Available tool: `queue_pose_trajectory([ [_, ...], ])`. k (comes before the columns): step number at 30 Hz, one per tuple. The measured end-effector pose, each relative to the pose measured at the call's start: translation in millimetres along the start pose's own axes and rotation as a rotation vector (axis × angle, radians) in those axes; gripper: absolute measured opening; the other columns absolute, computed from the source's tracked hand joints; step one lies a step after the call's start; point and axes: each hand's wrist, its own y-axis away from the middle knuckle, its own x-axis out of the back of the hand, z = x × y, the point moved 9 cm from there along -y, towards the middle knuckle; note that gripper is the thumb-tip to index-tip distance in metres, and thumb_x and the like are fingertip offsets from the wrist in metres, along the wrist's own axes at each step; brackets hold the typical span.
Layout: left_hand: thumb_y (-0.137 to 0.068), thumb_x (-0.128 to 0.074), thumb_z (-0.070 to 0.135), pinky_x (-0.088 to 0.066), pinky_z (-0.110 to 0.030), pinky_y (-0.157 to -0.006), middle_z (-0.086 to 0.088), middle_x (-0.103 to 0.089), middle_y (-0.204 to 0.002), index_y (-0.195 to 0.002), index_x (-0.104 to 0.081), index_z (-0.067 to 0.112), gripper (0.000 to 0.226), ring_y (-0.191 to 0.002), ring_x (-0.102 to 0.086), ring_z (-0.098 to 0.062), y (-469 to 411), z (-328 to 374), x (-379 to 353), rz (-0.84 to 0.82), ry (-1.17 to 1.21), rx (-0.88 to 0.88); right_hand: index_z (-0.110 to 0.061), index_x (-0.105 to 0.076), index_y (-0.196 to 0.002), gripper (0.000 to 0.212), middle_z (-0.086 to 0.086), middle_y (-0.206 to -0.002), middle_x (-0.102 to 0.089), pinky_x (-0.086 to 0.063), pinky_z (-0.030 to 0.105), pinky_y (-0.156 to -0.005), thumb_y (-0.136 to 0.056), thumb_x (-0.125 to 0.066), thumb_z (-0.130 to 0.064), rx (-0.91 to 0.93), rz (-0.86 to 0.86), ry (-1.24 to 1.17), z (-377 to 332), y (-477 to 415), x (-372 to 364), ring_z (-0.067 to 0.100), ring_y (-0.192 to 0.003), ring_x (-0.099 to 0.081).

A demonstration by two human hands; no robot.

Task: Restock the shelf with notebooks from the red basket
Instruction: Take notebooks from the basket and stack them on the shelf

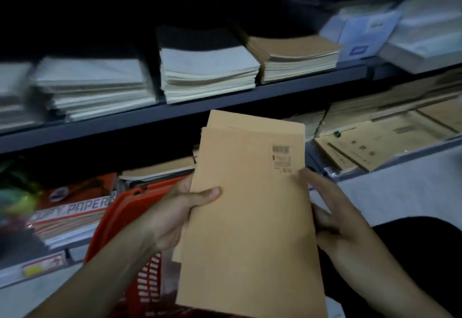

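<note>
Item held: brown notebooks (250, 217), a thin stack, upright in the near centre, front cover toward the camera, staggered at the top edge.
Marking: barcode label (282, 159) at the cover's upper right.
Left hand (175, 217): grips the stack's left edge, thumb pressed flat across the front cover, other fingers hidden behind.
Right hand (335, 225): holds the right edge, one fingertip on the cover just beside the label; the remaining fingers are blurred and partly behind the stack.
Red basket (120, 217): near left, below and behind the held stack.
Shelf (175, 115): dark board running left to right, beyond the hands.
Upper tier: pale stacks (207, 77) at left and centre; brown stack (295, 55) to their right.
Lower tier, far right: more brown notebooks lying flat (362, 147).
Lower tier, left: copy paper packs (75, 207) beside the basket.
</note>
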Motion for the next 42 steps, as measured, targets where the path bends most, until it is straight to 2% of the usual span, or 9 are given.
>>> queue_pose_trajectory([
  [3, -0.076, -0.069, 0.015, -0.056, -0.033, -0.072, -0.022, -0.070, -0.110, -0.116, -0.065, 0.006, 0.041, -0.088, -0.068, -0.029, 10, 19, -18, 0.002, -0.002, -0.076, -0.045, -0.057, -0.125, 0.062, -0.016, -0.131, -0.059, -0.046, 0.052, -0.102, -0.083, -0.064, 0.000, -0.159, 0.272, -0.254, 16, 12, 20, 0.014, -0.118, -0.058],
  [8, -0.084, -0.063, 0.031, -0.057, -0.032, -0.072, -0.015, -0.074, -0.103, -0.111, -0.069, 0.011, 0.035, -0.088, -0.071, -0.027, 16, 69, -43, 0.081, -0.038, -0.206, -0.038, -0.071, -0.101, 0.041, -0.010, -0.092, -0.075, -0.048, 0.039, -0.095, -0.092, -0.047, -0.005, -0.115, 0.231, -0.090, -21, -13, 21, 0.017, -0.098, -0.066],
  [12, -0.085, -0.059, 0.018, -0.057, -0.033, -0.077, -0.007, -0.073, -0.112, -0.125, -0.059, 0.021, 0.040, -0.100, -0.070, -0.026, 13, 109, -56, 0.106, -0.061, -0.310, -0.033, -0.072, -0.098, 0.041, -0.004, -0.088, -0.075, -0.049, 0.037, -0.075, -0.093, -0.043, -0.004, 0.095, 0.273, -0.027, -88, -57, 36, 0.030, -0.090, -0.067],
  [19, -0.097, -0.053, 0.018, -0.059, -0.032, -0.069, 0.002, -0.075, -0.106, -0.120, -0.059, 0.023, 0.025, -0.093, -0.072, -0.016, -16, 169, -74, 0.283, -0.077, -0.471, -0.018, -0.070, -0.103, 0.019, 0.005, -0.095, -0.077, -0.056, 0.038, -0.077, -0.099, -0.053, -0.024, 0.079, 0.080, -0.015, -143, -167, 63, 0.023, -0.086, -0.073],
  [25, -0.103, -0.046, 0.022, -0.046, -0.022, -0.038, -0.012, -0.068, -0.099, -0.121, -0.052, 0.012, 0.021, -0.060, -0.068, -0.023, -83, 204, -87, 0.364, -0.035, -0.395, -0.019, -0.067, -0.111, 0.021, 0.004, -0.101, -0.074, -0.054, 0.035, -0.078, -0.091, -0.062, -0.018, 0.015, 0.041, 0.045, -143, -206, 98, 0.024, -0.099, -0.068],
  [31, -0.097, -0.055, 0.011, -0.049, -0.021, -0.042, -0.017, -0.064, -0.106, -0.116, -0.054, 0.002, 0.020, -0.075, -0.065, -0.027, -135, 230, -98, 0.440, -0.122, -0.375, -0.010, -0.061, -0.120, 0.031, 0.009, -0.112, -0.069, -0.055, 0.036, -0.091, -0.089, -0.067, -0.008, 0.147, 0.313, -0.271, -124, -229, 127, 0.019, -0.099, -0.068],
  [35, -0.089, -0.060, 0.008, -0.053, -0.024, -0.057, -0.001, -0.067, -0.095, -0.097, -0.057, 0.021, 0.016, -0.078, -0.065, -0.020, -138, 230, -99, 0.515, -0.327, -0.552, -0.016, -0.066, -0.115, 0.041, 0.001, -0.110, -0.070, -0.050, 0.037, -0.101, -0.076, -0.077, -0.011, 0.114, 0.372, -0.300, -98, -235, 125, 0.020, -0.102, -0.068],
  [38, -0.087, -0.067, 0.030, -0.047, -0.015, -0.079, 0.013, -0.060, -0.102, -0.112, -0.051, 0.035, 0.030, -0.086, -0.061, 0.001, -119, 208, -108, 0.586, -0.670, -0.647, -0.025, -0.065, -0.119, 0.049, -0.011, -0.102, -0.072, -0.048, 0.031, -0.100, -0.076, -0.076, -0.006, 0.117, 0.350, -0.244, -87, -231, 129, 0.012, -0.100, -0.068],
  [42, -0.090, -0.065, 0.030, -0.040, 0.001, -0.063, 0.023, -0.052, -0.105, -0.140, -0.030, 0.044, 0.063, -0.083, -0.057, 0.018, -106, 186, -120, 0.625, -0.724, -0.726, -0.030, -0.057, -0.131, 0.056, -0.015, -0.092, -0.071, -0.042, 0.026, -0.097, -0.083, -0.073, -0.005, 0.128, 0.191, -0.115, -89, -224, 136, 0.005, -0.100, -0.065],
])
